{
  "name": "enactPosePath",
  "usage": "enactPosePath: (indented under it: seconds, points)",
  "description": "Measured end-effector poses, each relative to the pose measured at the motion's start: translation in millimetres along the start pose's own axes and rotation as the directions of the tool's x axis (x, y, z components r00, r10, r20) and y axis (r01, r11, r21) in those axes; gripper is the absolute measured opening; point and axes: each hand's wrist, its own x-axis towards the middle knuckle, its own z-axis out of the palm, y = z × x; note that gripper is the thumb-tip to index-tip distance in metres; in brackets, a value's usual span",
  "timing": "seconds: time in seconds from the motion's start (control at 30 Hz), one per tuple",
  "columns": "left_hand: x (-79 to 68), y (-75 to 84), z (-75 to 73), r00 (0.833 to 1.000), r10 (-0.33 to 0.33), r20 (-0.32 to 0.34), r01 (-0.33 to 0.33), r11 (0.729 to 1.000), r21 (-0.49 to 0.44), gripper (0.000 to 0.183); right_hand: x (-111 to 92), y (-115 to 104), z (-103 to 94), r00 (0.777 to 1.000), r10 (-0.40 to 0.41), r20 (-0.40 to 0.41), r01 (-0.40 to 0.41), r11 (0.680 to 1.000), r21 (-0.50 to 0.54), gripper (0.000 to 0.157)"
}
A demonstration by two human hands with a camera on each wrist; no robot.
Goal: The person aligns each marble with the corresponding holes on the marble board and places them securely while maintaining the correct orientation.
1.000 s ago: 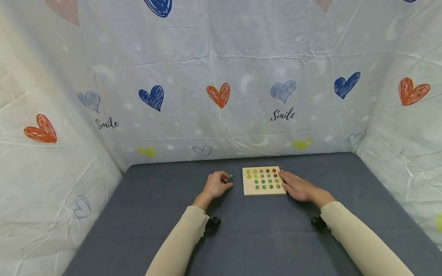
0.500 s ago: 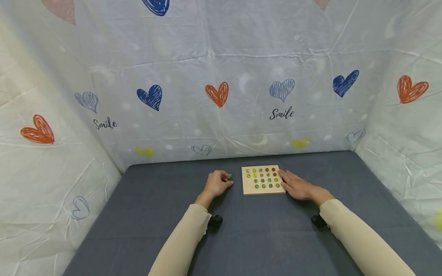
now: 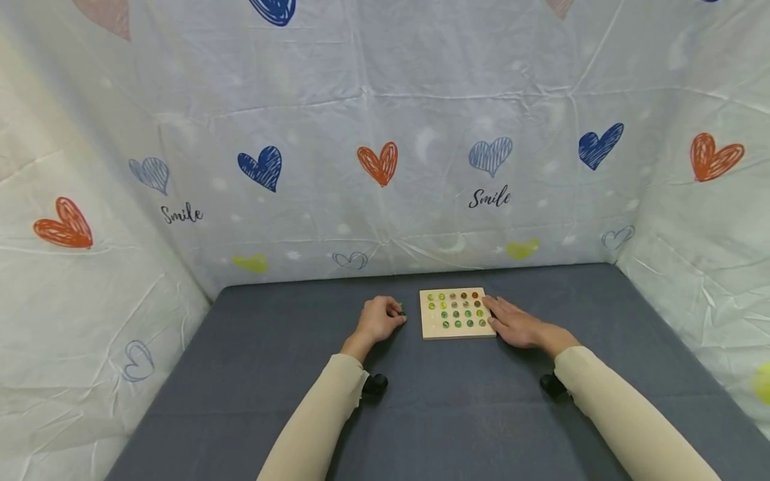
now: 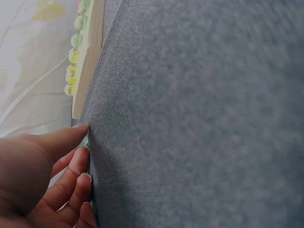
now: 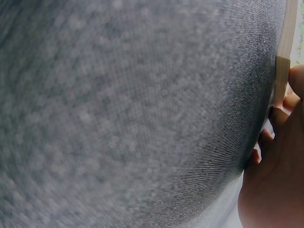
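A light wooden board (image 3: 428, 327) lies flat toward the back of the table, with rows of glass marbles (image 3: 457, 314) in yellow, green and reddish brown set on it. Left of the board, my left hand (image 3: 375, 319) is low at the tabletop, thumb and fingers bent around a small green marble (image 3: 401, 306). In the left wrist view the thumb and fingertips hide most of that marble. My right hand (image 3: 522, 327) lies with its fingers extended along the board's right edge, fingertips resting on the corner area.
Dark grey cloth covers the table (image 3: 457, 414). A white curtain (image 3: 325, 220) printed with hearts stands behind and at both sides. Each wrist carries a black camera, such as the left wrist camera (image 3: 375, 385).
My left thumb and fingertips have drawn slightly closer together around the green marble. The right hand stays at the board's edge, and the head view has shifted a little.
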Motion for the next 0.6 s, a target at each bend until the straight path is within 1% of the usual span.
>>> enactPosePath:
  seconds: [0.2, 0.3, 0.6]
  points:
    - [-4.4, -3.0, -2.9, 0.999, 0.037, 0.007, -0.037, 0.999, -0.035, 0.010, 1, 0, 0.0, 1.000, -0.003, 0.006, 0.003, 1.000, 0.004, 0.054]
    - [-7.0, -2.2, -3.2, 0.998, 0.056, 0.001, -0.056, 0.997, -0.047, 0.010, 1, -1, -0.1, 1.000, 0.000, 0.011, 0.000, 1.000, 0.008, 0.055]
    - [-11.6, 14.1, 2.0, 0.991, 0.130, 0.016, -0.128, 0.988, -0.091, 0.013, 0, 1, -0.8, 1.000, 0.008, 0.004, -0.008, 1.000, -0.002, 0.054]
